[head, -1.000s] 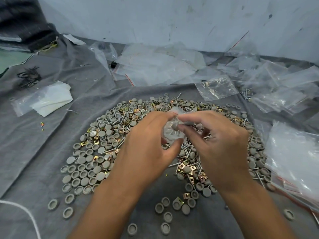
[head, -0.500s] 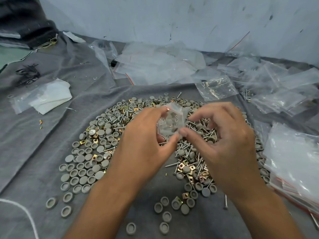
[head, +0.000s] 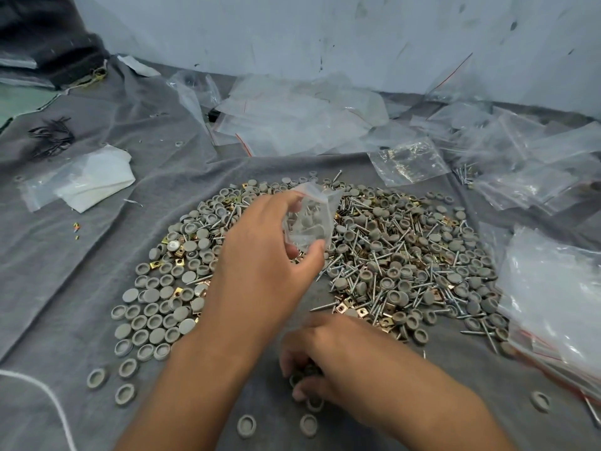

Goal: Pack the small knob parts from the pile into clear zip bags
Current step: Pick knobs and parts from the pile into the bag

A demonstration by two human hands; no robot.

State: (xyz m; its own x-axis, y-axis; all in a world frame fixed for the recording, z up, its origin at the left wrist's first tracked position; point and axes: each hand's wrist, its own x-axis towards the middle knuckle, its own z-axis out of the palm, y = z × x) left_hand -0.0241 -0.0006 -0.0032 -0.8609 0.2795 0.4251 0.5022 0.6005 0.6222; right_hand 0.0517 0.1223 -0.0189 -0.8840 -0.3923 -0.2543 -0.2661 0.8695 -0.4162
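Centre of the frame: the left hand (head: pixel 260 258) pinches a small clear bag (head: pixel 310 216) between thumb and fingers, mouth tilted upward above the pile (head: pixel 390 262), probably so the few grey caps already inside stay put while more are fetched. Lower centre: the right hand (head: pixel 328 359) curls over loose grey caps (head: pixel 307 374) on the grey cloth (head: pixel 81 271), apparently gathering them; whether it has one firmly pinched cannot be told. The pile of caps, screws and brass clips spreads across the middle. Empty bags (head: pixel 292 118) lie at upper centre, a stack of bags (head: pixel 553 304) at the right edge, within reach. Compared with half a second earlier, the right hand has left the bag's mouth and dropped to the near caps; the left alone now holds the bag.
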